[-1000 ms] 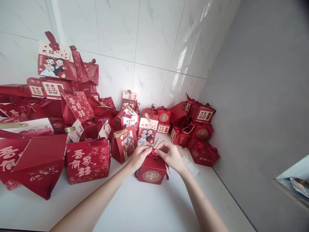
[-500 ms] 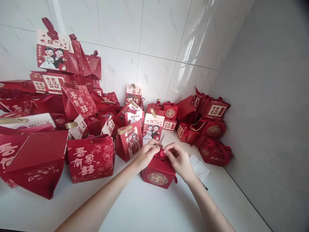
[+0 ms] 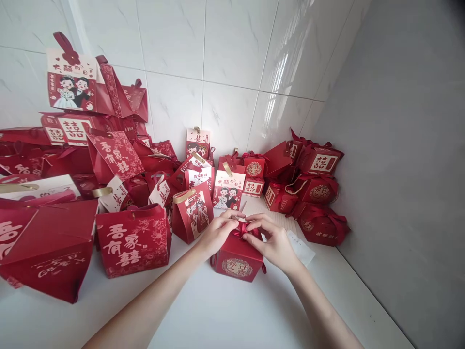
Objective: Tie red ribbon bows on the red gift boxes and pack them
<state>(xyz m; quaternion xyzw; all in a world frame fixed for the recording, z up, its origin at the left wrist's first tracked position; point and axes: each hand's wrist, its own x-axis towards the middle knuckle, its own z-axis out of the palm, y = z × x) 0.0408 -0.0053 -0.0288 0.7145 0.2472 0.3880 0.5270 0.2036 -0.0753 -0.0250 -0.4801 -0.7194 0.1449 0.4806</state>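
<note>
Right hand (image 3: 276,242) had dropped flatter onto the ribbon (image 3: 242,229). Left hand (image 3: 218,232) pinched it too, fingers narrow. Small red box (image 3: 238,259) stood mid-worktop (image 3: 218,310), toward the back right corner. Ribbon gathered; bow looked unfinished.

The small box (image 3: 238,259) is red card, dull, with a shiny gold print on the front. The ribbon (image 3: 241,229) on top is soft red cloth with a bit of shine. The big bag (image 3: 132,240) is stiff red paper, smooth and dull. The handle (image 3: 183,195) on a small bag looks like shiny gold ribbon. The desk (image 3: 218,315) is white and smooth. The wall tiles (image 3: 232,63) are white and very glossy. The side wall (image 3: 399,145) is grey and dull.
</note>
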